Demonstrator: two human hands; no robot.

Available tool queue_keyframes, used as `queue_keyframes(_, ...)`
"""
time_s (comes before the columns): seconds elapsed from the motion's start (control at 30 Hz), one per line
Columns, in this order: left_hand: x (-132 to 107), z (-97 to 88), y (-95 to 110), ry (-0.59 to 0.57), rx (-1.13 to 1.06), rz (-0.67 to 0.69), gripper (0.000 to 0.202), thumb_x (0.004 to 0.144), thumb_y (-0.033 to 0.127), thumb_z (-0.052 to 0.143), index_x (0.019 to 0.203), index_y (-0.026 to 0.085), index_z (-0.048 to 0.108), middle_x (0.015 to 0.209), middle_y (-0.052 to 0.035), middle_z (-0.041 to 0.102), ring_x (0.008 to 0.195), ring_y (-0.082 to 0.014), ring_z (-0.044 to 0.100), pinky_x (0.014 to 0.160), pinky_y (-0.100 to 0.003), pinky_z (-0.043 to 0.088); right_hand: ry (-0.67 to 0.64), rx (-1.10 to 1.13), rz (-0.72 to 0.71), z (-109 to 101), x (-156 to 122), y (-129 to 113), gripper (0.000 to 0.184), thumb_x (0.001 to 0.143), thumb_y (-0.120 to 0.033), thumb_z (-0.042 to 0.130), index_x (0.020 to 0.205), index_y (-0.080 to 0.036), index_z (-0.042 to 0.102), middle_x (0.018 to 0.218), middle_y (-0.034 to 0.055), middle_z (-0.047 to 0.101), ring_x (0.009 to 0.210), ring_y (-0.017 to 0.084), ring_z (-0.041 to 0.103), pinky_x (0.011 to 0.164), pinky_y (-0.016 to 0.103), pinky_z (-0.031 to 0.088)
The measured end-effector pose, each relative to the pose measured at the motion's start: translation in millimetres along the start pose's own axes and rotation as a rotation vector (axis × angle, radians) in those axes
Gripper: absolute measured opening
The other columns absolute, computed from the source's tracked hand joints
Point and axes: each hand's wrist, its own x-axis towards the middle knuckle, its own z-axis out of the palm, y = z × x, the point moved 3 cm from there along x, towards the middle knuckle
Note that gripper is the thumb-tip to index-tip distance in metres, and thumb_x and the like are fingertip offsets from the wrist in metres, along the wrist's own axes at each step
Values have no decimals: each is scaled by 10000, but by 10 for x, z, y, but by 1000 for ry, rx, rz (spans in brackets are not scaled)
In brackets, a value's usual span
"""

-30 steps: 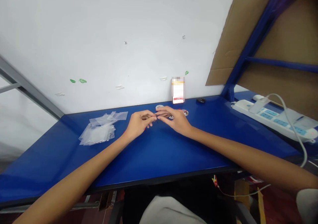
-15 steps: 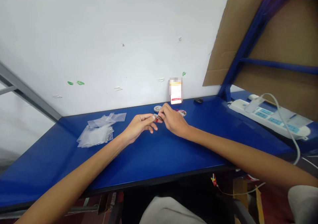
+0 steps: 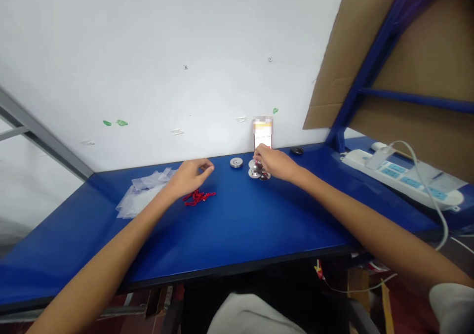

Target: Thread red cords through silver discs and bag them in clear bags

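My left hand (image 3: 188, 177) hovers above a small heap of red cords (image 3: 199, 197). Its thumb and fingers are apart, and nothing shows between them. In a pinch, my right hand (image 3: 274, 162) holds a shiny silver disc by its red cord (image 3: 256, 161). The disc (image 3: 255, 171) is over or touching other silver discs (image 3: 265, 176), partly hidden by my hand. A separate round silver disc (image 3: 236, 162), seemingly a stack, sits between my two hands, toward the wall.
Clear plastic bags (image 3: 138, 195) lie on the blue table (image 3: 237, 235) at the left. A lit phone (image 3: 262, 130) leans against the wall. Behind my right hand is a small black object (image 3: 296, 150). A white power strip (image 3: 403, 176) with a cable lies at the right.
My hands have parted. The right one has carried a silver disc rightward to the other discs, while the left has drawn back leftward over the red cords, which now show.
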Motion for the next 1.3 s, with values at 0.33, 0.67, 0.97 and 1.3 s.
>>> queue_keyframes(0.33, -69, -232, -228, -316, 278, -150, 387, 965, 520, 558, 897, 217, 788, 825, -70, 782, 697, -223, 669, 655, -324, 427, 180, -67, -194, -25, -79, -141, 279, 1100, -408, 461, 1271, -209, 558, 1236, 143, 635, 1057, 298, 658, 832, 392, 526)
queue_keyframes(0.67, -127, -195, -172, -480, 401, -232, 154, 851, 352, 689, 775, 230, 747, 827, -65, 781, 724, -223, 674, 650, -302, 403, 28, -362, -307, 677, 327, -302, 360, 1098, -254, 480, 1388, -122, 648, 1424, 209, 655, 1253, 343, 633, 1069, 481, 494)
queue_keyframes(0.97, -132, -301, -194, -491, 482, -295, 265, 816, 489, 750, 825, 227, 790, 862, -91, 788, 741, -249, 686, 656, -318, 420, 132, -319, -302, 541, 302, -267, 331, 1108, -262, 495, 1189, -216, 812, 1313, 114, 759, 1144, 308, 703, 955, 436, 553)
queue_keyframes(1.3, -89, -192, -284, -508, 330, -190, 102, 812, 305, 691, 796, 245, 771, 793, -23, 788, 722, -197, 702, 614, -285, 424, 466, -189, -456, 156, 144, -391, 279, 1100, -273, 513, 1159, -220, 780, 1120, 135, 700, 1004, 273, 600, 803, 404, 509)
